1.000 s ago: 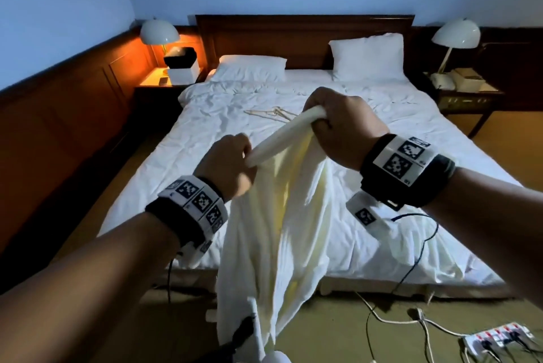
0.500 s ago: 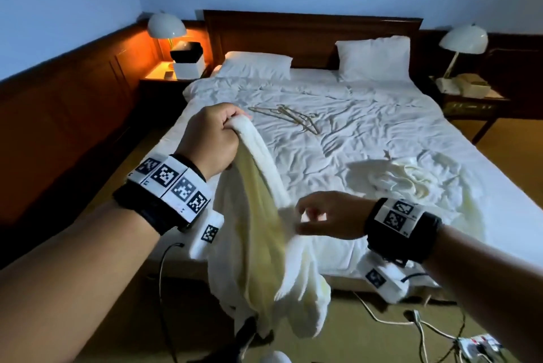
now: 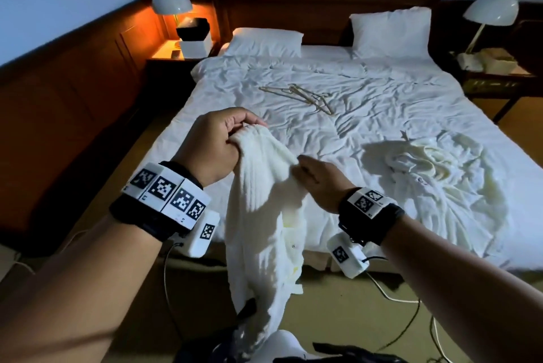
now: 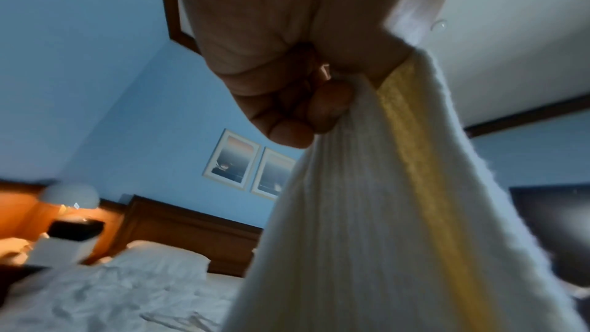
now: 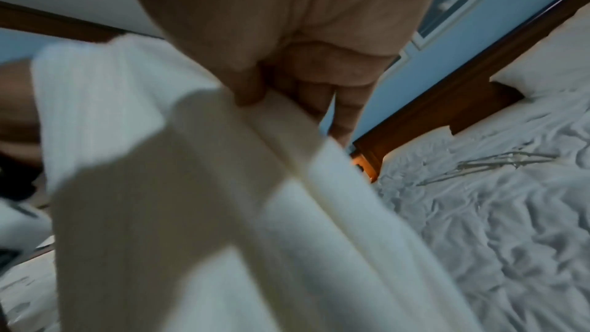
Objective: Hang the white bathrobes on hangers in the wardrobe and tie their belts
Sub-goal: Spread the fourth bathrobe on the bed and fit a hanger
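We find no brand or readable writing anywhere; the only markings are the black-and-white square codes on the white wristbands (image 3: 166, 193) of both arms. Our left hand (image 3: 216, 146) is raised at the foot edge of the bed (image 3: 367, 133), knuckles up, its fingers curled tight into a fist around the bunched top of a white ribbed bathrobe (image 3: 264, 215); the left wrist view shows the fingertips (image 4: 328, 107) folded into the palm with cloth squeezed between them. Our right hand (image 3: 318, 179) sits just beside and lower, palm turned leftward, thumb (image 5: 247, 90) and forefinger pinching a thick folded edge of the same robe, the other fingers loosely bent behind it. The robe hangs from both hands in front of the foot edge of the bed, its lower end trailing toward the floor. A second white bathrobe (image 3: 435, 174) lies crumpled on the bed near its right edge. Several pale hangers (image 3: 305, 96) lie in a loose heap in the middle of the sheet, well apart from both robes. Two pillows (image 3: 266, 42) rest against the headboard, and a domed lamp (image 3: 172, 2) glows on the left nightstand.
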The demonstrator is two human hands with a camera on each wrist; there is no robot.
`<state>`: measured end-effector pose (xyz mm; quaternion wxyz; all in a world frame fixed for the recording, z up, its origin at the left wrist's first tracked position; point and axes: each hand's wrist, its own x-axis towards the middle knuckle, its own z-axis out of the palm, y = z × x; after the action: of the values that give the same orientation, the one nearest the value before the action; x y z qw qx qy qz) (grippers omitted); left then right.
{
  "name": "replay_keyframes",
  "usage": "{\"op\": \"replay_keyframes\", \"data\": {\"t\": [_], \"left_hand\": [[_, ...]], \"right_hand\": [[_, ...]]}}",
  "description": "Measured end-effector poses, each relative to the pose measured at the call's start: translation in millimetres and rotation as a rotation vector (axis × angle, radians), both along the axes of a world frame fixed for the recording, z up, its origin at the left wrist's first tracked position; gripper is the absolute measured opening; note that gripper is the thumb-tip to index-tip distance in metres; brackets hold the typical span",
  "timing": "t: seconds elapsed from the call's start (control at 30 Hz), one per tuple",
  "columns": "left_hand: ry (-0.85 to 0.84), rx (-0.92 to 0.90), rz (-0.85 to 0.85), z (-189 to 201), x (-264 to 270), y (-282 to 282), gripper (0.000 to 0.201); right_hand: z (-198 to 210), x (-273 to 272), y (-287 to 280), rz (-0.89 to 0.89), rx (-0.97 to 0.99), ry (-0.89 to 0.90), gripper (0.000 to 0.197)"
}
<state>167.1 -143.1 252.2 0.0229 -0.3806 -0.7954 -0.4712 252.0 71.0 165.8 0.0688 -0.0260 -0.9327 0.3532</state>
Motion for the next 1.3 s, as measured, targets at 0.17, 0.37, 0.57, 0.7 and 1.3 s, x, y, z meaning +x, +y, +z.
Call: {"op": "replay_keyframes", "data": {"t": [0.17,0.37,0.57,0.7,1.3], "left_hand": [[0.156,-0.242,0.207,-48.0,-50.0,-46.5,0.032],[-0.019,-0.689,0.357,-125.9,-68.4,-67.4,0.007],[-0.003,-0.162,0.565,-122.0,-66.4,-72.7,0.017],[0.092,0.102,0.517,-103.2,-62.4,-57.8,0.02],[-0.024,-0.611,0.251,-119.2,-93.4,-100.2,0.033]], "right_hand": [[26.9,-0.1,-16.1,-0.142,-0.227,0.185,0.026],[39.9,-22.7,-59.4,-0.139,-0.084,0.16,0.031],[-5.9,-12.6,-53.9,-0.194,0.07,-0.207,0.03],[-22.8,-6.9,-56.3,-0.364,0.103,0.008,0.028],[34.8,-17.9,-39.5,-0.284,-0.173,0.571,0.012]]}}
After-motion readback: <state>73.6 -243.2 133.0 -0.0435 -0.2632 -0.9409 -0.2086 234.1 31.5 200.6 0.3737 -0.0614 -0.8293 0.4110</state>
